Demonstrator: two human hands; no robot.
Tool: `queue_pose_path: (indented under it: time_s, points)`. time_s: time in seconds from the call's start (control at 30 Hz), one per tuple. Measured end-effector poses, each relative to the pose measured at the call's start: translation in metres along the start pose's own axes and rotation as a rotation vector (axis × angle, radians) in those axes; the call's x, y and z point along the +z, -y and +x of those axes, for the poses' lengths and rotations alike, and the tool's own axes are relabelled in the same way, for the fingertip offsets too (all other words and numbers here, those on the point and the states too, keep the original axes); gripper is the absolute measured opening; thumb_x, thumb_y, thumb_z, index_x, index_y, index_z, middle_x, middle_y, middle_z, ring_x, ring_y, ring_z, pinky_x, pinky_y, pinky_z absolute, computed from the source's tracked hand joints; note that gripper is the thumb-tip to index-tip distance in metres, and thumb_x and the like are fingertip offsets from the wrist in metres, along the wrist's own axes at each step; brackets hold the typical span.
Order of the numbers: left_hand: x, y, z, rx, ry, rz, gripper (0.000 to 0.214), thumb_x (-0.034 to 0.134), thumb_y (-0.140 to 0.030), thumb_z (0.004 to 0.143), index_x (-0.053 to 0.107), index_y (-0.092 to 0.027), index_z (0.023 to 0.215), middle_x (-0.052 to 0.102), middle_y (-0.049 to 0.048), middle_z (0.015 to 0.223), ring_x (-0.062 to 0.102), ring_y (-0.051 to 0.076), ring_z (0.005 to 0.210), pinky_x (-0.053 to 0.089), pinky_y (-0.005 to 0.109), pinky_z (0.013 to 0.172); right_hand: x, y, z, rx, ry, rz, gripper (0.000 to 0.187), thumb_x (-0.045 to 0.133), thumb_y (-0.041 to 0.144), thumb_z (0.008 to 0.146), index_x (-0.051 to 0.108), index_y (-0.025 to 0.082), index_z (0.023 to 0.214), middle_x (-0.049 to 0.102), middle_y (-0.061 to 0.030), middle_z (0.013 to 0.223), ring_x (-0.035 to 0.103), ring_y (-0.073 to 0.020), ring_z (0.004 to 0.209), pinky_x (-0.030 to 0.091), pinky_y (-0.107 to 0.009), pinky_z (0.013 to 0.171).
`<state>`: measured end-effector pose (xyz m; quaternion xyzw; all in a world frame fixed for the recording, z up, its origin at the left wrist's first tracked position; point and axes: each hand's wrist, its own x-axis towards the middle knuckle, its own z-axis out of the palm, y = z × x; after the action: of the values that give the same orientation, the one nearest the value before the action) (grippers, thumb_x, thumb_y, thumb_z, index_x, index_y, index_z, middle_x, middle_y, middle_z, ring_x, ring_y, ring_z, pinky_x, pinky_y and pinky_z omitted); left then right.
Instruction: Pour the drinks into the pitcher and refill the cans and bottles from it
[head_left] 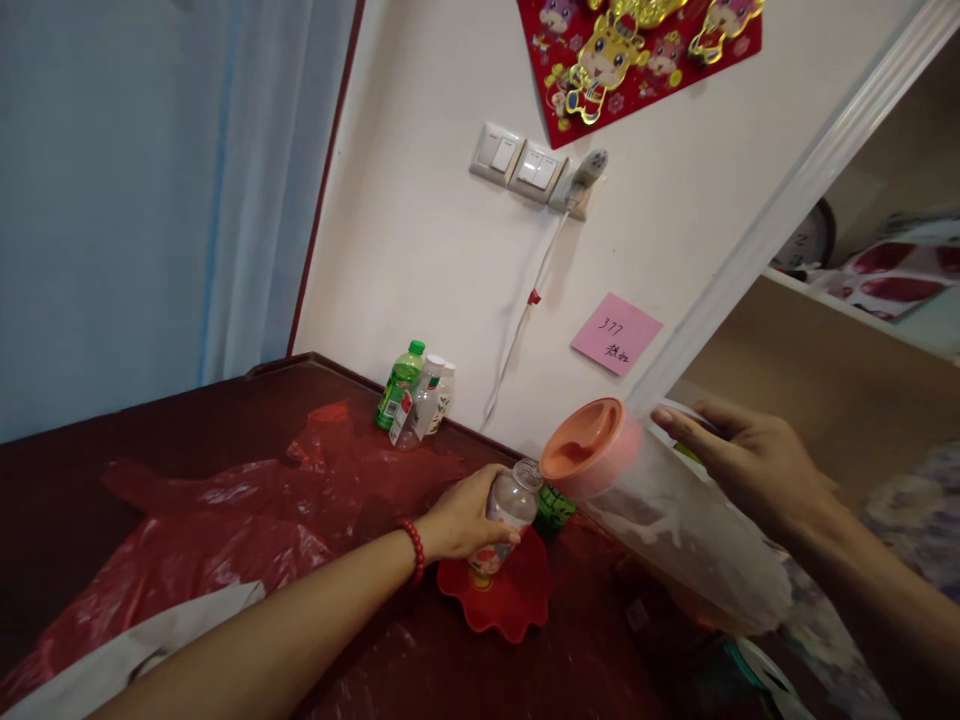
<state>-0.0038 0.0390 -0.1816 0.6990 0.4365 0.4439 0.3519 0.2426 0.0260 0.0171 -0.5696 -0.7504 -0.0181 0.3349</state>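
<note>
An uncapped bottle [510, 510] is steadied upright on a red dish [499, 600] by the closed left grip [461, 520], while a jug [660, 500], tilted mouth-first from 3 o'clock, is clasped by the right grip [757, 465].

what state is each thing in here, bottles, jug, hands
small clear plastic bottle: uncapped, upright on the red scalloped dish
large translucent jug with orange spout: tilted toward the bottle
left hand: fingers wrapped round the bottle
right hand: holding the jug
green plastic bottle: capped, leaning
</note>
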Motion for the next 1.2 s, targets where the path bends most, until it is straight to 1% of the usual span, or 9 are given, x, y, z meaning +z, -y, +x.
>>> queue_pose_path:
  time_s: [0.17, 0.33, 0.53, 0.83, 1.03, 1.2]
  points:
    - [0.0007, 0.0037, 0.0018, 0.004, 0.004, 0.013, 0.068, 0.082, -0.025, 0.063, 0.055, -0.023, 0.125, 0.066, 0.0063, 0.118, 0.061, 0.028, 0.106, 0.046, 0.038, 0.092, 0.0032, -0.0035, 0.0018, -0.05, -0.04, 0.005, 0.057, 0.056, 0.074, 0.078, 0.056, 0.02, 0.06, 0.04, 0.0029, 0.054, 0.036, -0.0124, 0.053, 0.025, -0.026, 0.048]
    - [0.0014, 0.0072, 0.0034, 0.032, -0.001, 0.002, 0.068, 0.082, -0.025, 0.063, 0.055, -0.023, 0.126, 0.066, 0.0059, 0.119, 0.061, 0.027, 0.106, 0.046, 0.037, 0.093, 0.0037, -0.0029, 0.0011, -0.029, -0.033, 0.016, 0.055, 0.057, 0.073, 0.079, 0.063, 0.02, 0.067, 0.044, 0.0031, 0.056, 0.037, -0.0122, 0.053, 0.026, -0.026, 0.048]
    - [0.0005, 0.0067, 0.0023, 0.028, 0.009, 0.004, 0.069, 0.082, -0.026, 0.063, 0.054, -0.023, 0.127, 0.066, 0.0059, 0.12, 0.061, 0.027, 0.106, 0.046, 0.037, 0.093, 0.003, -0.003, 0.0013, -0.036, -0.036, 0.031, 0.056, 0.057, 0.073, 0.078, 0.056, 0.02, 0.061, 0.04, 0.0033, 0.056, 0.036, -0.0117, 0.053, 0.024, -0.026, 0.048]
    - [0.0013, 0.0067, 0.0018, 0.015, -0.007, 0.018, 0.068, 0.082, -0.024, 0.063, 0.055, -0.023, 0.125, 0.067, 0.007, 0.119, 0.063, 0.028, 0.106, 0.047, 0.037, 0.092, 0.002, -0.0045, 0.0013, -0.002, -0.033, 0.004, 0.057, 0.056, 0.076, 0.077, 0.062, 0.02, 0.067, 0.044, 0.0029, 0.056, 0.039, -0.0128, 0.055, 0.027, -0.026, 0.049]
    - [0.002, 0.0083, 0.0028, 0.029, -0.011, 0.002, 0.068, 0.082, -0.023, 0.063, 0.055, -0.023, 0.125, 0.067, 0.0066, 0.12, 0.062, 0.027, 0.107, 0.047, 0.037, 0.093, 0.0033, -0.0089, 0.0035, -0.036, -0.053, -0.012, 0.059, 0.056, 0.077, 0.077, 0.059, 0.02, 0.063, 0.043, 0.0029, 0.055, 0.04, -0.0128, 0.055, 0.026, -0.025, 0.048]
    - [0.0013, 0.0079, 0.0033, 0.03, 0.001, -0.001, 0.07, 0.083, -0.024, 0.062, 0.055, -0.022, 0.126, 0.066, 0.0069, 0.121, 0.062, 0.028, 0.108, 0.046, 0.039, 0.095, 0.006, -0.0106, 0.0021, -0.022, -0.047, 0.008, 0.058, 0.056, 0.076, 0.078, 0.058, 0.02, 0.062, 0.042, 0.0035, 0.055, 0.038, -0.0115, 0.054, 0.025, -0.025, 0.047]
